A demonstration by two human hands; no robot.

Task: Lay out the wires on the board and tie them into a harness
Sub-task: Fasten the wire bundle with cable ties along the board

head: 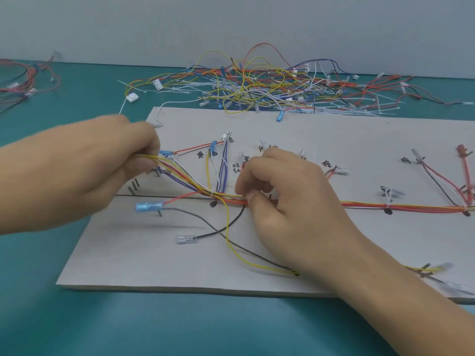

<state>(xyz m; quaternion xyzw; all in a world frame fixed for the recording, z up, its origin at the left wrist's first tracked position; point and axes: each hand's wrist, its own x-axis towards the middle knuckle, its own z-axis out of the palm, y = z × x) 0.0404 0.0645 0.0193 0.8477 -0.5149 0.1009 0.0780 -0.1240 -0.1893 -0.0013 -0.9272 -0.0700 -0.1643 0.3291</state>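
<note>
A pale board (334, 140) with black pegs and handwritten marks lies on the teal table. A bundle of red, orange and yellow wires (401, 207) runs along its middle line, with branches fanning up and down. My left hand (102, 165) grips the left branch of yellow, red, white and purple wires above the board's left end. My right hand (290, 199) pinches the bundle near the middle, just right of a small white tie (211, 194). A yellow wire (231, 242) and a black wire (231, 222) loop toward the front edge. A blue terminal (149, 206) sits at the left.
A tangled heap of loose wires and white cable ties (270, 86) lies behind the board. More red wires (25, 80) sit at the far left of the table. A red connector (464, 150) stands at the board's right end. A grey wall rises behind.
</note>
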